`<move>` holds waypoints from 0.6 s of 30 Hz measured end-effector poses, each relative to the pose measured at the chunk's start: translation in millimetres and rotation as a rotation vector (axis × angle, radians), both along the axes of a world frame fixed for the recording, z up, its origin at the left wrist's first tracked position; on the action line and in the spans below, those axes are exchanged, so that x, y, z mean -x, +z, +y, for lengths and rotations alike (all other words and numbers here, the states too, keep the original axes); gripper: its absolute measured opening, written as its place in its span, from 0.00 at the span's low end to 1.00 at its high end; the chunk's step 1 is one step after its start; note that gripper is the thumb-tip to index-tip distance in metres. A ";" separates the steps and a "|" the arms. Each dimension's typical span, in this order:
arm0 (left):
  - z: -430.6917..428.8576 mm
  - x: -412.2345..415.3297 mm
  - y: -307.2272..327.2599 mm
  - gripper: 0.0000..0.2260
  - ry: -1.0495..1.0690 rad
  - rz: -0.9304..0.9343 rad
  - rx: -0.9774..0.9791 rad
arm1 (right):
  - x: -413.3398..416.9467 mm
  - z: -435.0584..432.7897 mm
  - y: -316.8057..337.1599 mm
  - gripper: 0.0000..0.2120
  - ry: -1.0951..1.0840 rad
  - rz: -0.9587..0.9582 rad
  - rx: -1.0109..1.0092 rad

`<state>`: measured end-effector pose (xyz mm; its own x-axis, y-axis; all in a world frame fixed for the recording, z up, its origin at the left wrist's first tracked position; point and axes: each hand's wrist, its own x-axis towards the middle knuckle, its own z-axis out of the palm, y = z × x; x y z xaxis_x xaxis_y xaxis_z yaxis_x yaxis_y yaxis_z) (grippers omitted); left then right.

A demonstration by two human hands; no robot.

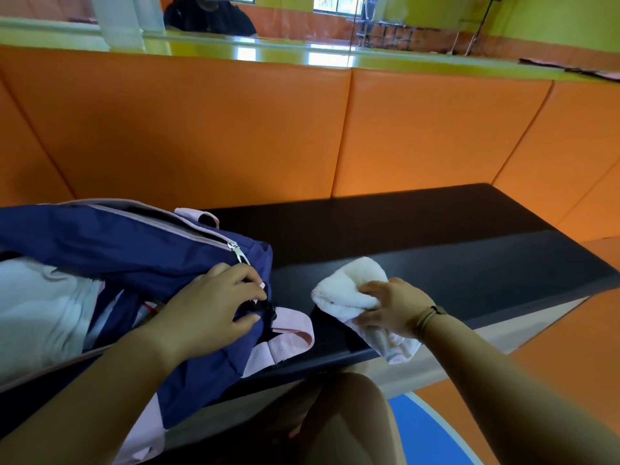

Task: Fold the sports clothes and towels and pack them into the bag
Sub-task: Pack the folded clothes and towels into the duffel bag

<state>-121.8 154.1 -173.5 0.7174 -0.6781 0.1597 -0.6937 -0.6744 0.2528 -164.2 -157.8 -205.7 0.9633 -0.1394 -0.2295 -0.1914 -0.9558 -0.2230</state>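
Both forearms (503, 374) are bare as far as the picture's edge. The right hand (392, 307) has thin olive-brown cords (425, 319) looped round its wrist, with a small dark clasp (437, 309) on them. The left hand (214, 305) shows short nails. Bare legs (352, 417) show below.

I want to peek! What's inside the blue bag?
Inside the open blue bag lie white clothes. Anything deeper is covered by its blue flap and the left hand gripping its end. The right hand holds a white towel outside.
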 end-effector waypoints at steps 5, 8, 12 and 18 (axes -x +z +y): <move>17.2 3.1 5.2 0.17 -0.019 0.011 -0.037 | 3.7 11.6 14.4 0.16 -0.100 -0.270 -0.030; 40.6 6.7 9.0 0.29 -0.006 0.047 -0.063 | 3.7 33.7 37.7 0.17 -0.131 -0.497 -0.211; 81.0 8.5 17.0 0.36 -0.015 0.025 -0.138 | -0.5 80.7 69.0 0.22 -0.016 -0.671 -0.402; 154.7 -3.2 37.5 0.13 0.049 -0.227 -0.241 | -8.1 157.0 89.8 0.24 0.366 -0.682 -0.370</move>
<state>-118.6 308.8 -136.1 0.7142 -0.6818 0.1586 -0.6797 -0.7296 -0.0754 -156.2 -0.7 -115.9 0.8769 0.1763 0.4473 0.4039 -0.7746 -0.4866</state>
